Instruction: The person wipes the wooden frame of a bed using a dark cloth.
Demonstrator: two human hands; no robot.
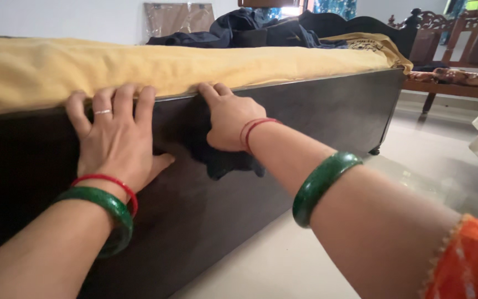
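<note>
- The left hand (118, 138) lies flat against the dark wooden bed side panel (305, 127), fingers spread and open, fingertips hooked over the panel's top edge just under the yellow bedsheet (139, 66); it grips nothing.
- The right hand (229, 117) presses a dark cloth (225, 161) against the same panel, just beside the left hand; its fingers are partly curled onto the cloth, which hangs below the palm.
- Both wrists carry a green bangle (322, 185) and red thread bands.
- A pile of dark clothes (250, 30) lies on the far side of the bedsheet.
- A carved wooden bench (460, 61) stands beyond the panel's far end, on the pale tiled floor (283, 260).
</note>
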